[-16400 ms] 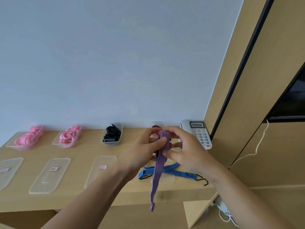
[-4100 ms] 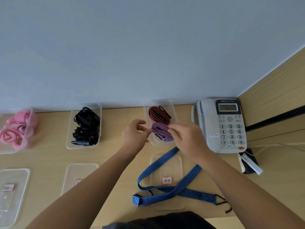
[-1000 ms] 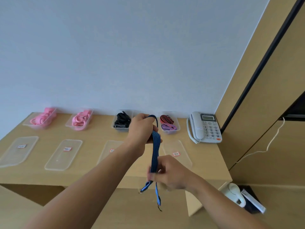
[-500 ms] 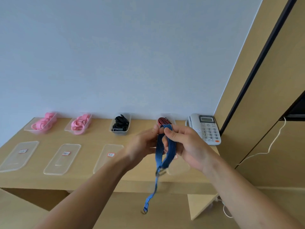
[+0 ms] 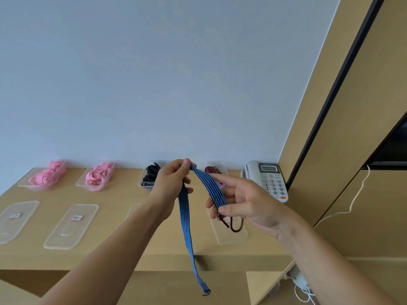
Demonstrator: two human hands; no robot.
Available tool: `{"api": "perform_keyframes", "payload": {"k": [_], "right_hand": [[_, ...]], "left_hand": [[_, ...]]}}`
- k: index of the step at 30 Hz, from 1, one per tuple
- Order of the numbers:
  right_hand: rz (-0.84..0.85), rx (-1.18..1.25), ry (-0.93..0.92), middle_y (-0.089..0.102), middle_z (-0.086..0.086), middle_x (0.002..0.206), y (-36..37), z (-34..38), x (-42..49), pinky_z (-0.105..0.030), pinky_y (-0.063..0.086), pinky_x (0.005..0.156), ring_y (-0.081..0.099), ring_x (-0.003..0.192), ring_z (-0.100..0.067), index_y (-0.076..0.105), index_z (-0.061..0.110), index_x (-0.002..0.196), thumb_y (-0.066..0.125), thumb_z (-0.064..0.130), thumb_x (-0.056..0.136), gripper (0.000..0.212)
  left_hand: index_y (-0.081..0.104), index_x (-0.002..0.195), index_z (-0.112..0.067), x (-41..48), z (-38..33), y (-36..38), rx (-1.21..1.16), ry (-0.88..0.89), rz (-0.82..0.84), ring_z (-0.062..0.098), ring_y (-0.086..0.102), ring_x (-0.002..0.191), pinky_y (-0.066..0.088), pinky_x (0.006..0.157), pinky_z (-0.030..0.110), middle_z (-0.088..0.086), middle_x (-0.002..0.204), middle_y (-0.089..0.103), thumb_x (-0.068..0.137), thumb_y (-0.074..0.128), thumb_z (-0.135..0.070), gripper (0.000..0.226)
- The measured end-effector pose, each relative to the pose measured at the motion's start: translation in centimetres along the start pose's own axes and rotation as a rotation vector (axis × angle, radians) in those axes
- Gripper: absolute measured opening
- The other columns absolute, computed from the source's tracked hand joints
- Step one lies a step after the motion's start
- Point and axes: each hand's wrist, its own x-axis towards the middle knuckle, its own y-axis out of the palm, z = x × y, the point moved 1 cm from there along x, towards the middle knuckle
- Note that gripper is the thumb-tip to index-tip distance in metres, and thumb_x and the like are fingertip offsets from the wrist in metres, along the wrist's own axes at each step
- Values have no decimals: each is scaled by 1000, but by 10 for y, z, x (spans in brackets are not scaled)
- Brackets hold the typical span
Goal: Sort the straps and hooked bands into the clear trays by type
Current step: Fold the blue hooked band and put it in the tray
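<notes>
Four clear trays line the back edge of the tabletop (image 5: 114,252), against the wall. The first tray (image 5: 37,187), at the far left, and the second tray (image 5: 88,188) beside it each hold a heap of pink loops (image 5: 47,175). The third tray (image 5: 145,187) holds black straps (image 5: 150,173). The fourth tray (image 5: 217,162), at 3 o'clock from the third, holds a dark red band (image 5: 212,170) with a bit of purple band (image 5: 221,184) showing. Nearer the front edge lie four flat clear lids. The two at the left, the first lid (image 5: 16,225) and the second lid (image 5: 70,234), carry small red-and-white labels. The third lid (image 5: 132,211) is mostly hidden by the left forearm, and the fourth lid (image 5: 231,237) lies under the right hand. A white telephone (image 5: 267,179) sits at 3 o'clock from the fourth tray, by a wooden panel with a thin white cable (image 5: 352,201) hanging down it. The blue band (image 5: 185,216), flat with dark lengthwise stripes, is held in the air in front of the trays, folded into an upside-down V. The left hand (image 5: 170,186) has its grip pinched on the fold at 12 o'clock. The right hand (image 5: 244,201) has its grip narrow, the thumb pressing the short leg against the fingers, and a black hook (image 5: 234,225) dangles below it. The long leg hangs toward 6 o'clock, past the tabletop's front edge, and ends in a small hook (image 5: 206,293).
</notes>
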Motion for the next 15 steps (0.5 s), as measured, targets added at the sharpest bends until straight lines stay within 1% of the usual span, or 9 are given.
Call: {"api": "perform_keyframes", "payload": {"k": [1, 2, 3, 5, 7, 9, 11, 13, 15], "right_hand": [[-34, 9, -29, 67, -26, 104, -1, 3, 2, -46, 56, 87, 66, 90, -34, 60, 19, 136, 63, -13, 85, 60], [-74, 36, -60, 66, -29, 104, -1, 6, 5, -47, 57, 87, 67, 90, -35, 61, 13, 132, 63, -16, 84, 56], [-112, 73, -79, 68, -28, 104, -2, 10, 8, -45, 58, 84, 68, 90, -36, 62, 8, 129, 64, -17, 84, 51], [-172, 142, -93, 72, -22, 100, -3, 17, 13, -38, 58, 78, 71, 90, -35, 63, 4, 122, 65, -15, 84, 43], [-219, 145, -91, 74, -20, 99, -3, 23, 18, -38, 58, 76, 73, 90, -35, 63, 2, 116, 68, -13, 82, 37], [-264, 120, -89, 74, -22, 95, -1, 25, 23, -39, 58, 73, 73, 87, -37, 59, 1, 113, 71, -13, 80, 37], [-321, 84, -93, 73, -26, 88, 0, 29, 26, -39, 59, 67, 71, 78, -40, 55, 0, 112, 74, -12, 79, 40], [-371, 34, -107, 71, -27, 79, -1, 34, 27, -44, 59, 62, 67, 66, -39, 50, 1, 112, 75, -9, 80, 42], [-396, -29, -119, 72, -24, 77, -3, 39, 28, -53, 60, 65, 67, 61, -36, 52, 6, 112, 76, -5, 81, 41]], "left_hand": [[73, 96, -13, 1, 2, 0, 4, -28, 22, 18, 55, 83, 58, 66, 35, 1, 85, 61, 106, 54, -32, 29], [73, 100, -12, 0, 4, 1, 7, -49, 78, 19, 58, 87, 60, 70, 37, 1, 90, 65, 107, 51, -31, 30], [73, 103, -12, -2, 5, 3, 8, -58, 156, 21, 61, 90, 60, 75, 40, 1, 92, 68, 108, 48, -31, 32], [74, 110, -16, -9, 4, 9, 0, -49, 308, 22, 66, 95, 58, 87, 44, 1, 93, 71, 110, 43, -32, 36], [72, 122, -20, -15, -2, 15, -46, -27, 406, 21, 68, 101, 55, 96, 46, -1, 95, 70, 109, 41, -33, 36], [71, 126, -22, -16, -10, 19, -109, 3, 443, 20, 66, 93, 58, 91, 45, -1, 89, 65, 107, 44, -31, 34], [70, 126, -21, -16, -18, 18, -131, 39, 461, 21, 63, 84, 58, 89, 46, 2, 85, 62, 106, 45, -29, 33], [67, 131, -21, -14, -22, 15, -137, 58, 467, 26, 65, 86, 58, 92, 51, 5, 92, 68, 106, 46, -30, 34], [65, 133, -27, -13, -25, 12, -131, 64, 452, 30, 69, 91, 59, 91, 53, 7, 100, 71, 107, 47, -26, 32]]}}
